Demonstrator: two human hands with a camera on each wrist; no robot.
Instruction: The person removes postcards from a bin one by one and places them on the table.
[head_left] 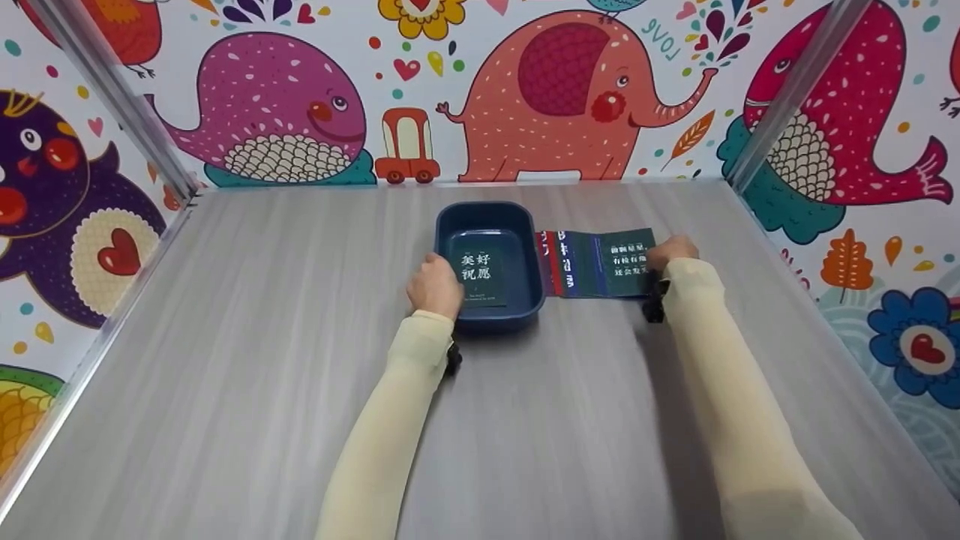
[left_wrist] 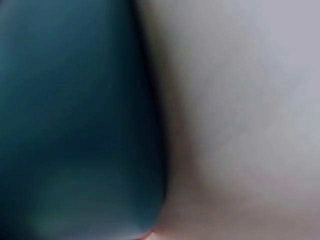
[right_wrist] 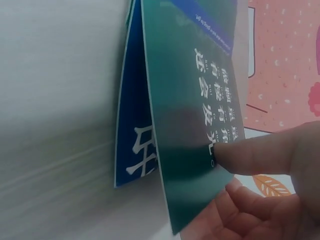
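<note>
A dark blue rectangular plastic basin (head_left: 491,319) stands on the table, with a dark green card (head_left: 484,289) bearing white characters lying inside. At the basin's left wall, my left hand (head_left: 436,289) grips the rim; its fingertips are largely hidden. The basin's wall (left_wrist: 85,125) fills the left side of the left wrist view, blurred. Right of the basin lies a row of overlapping cards with red, blue and green parts. My right hand (head_left: 671,253) pinches the rightmost green card (right_wrist: 185,115) between thumb (right_wrist: 260,155) and fingers. A blue card (right_wrist: 132,125) hangs beneath it, tilted away.
The grey wood-grain table (head_left: 262,375) extends around the basin. Behind it rises a wall panel with cartoon animals (head_left: 555,97). Metal posts (head_left: 120,97) stand at the left and right corners.
</note>
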